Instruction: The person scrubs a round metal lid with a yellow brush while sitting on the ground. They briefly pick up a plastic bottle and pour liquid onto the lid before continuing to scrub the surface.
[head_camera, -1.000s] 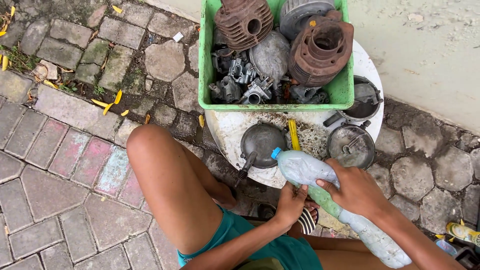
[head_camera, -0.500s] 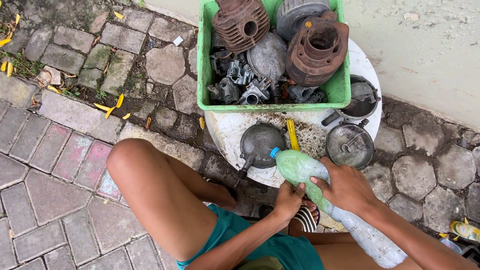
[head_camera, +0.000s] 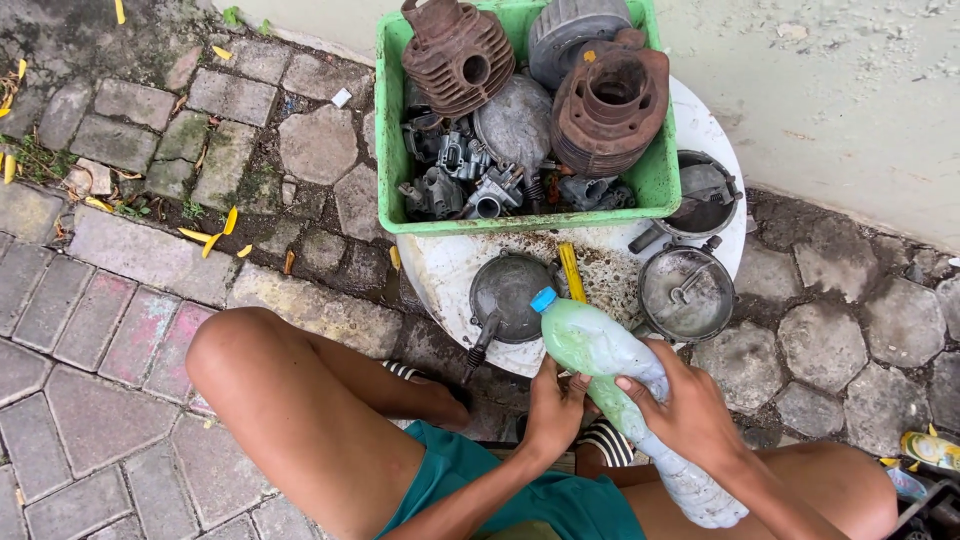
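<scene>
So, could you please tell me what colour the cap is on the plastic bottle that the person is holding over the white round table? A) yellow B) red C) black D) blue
D: the plastic bottle, gripped by the right hand and steadied underneath by the left hand, ends in a blue cap that points toward the green crate.

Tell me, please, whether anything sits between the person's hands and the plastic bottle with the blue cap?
Nothing visible does. The right hand wraps the plastic bottle at its middle, and the left hand touches it from below, bare skin on plastic.
</scene>
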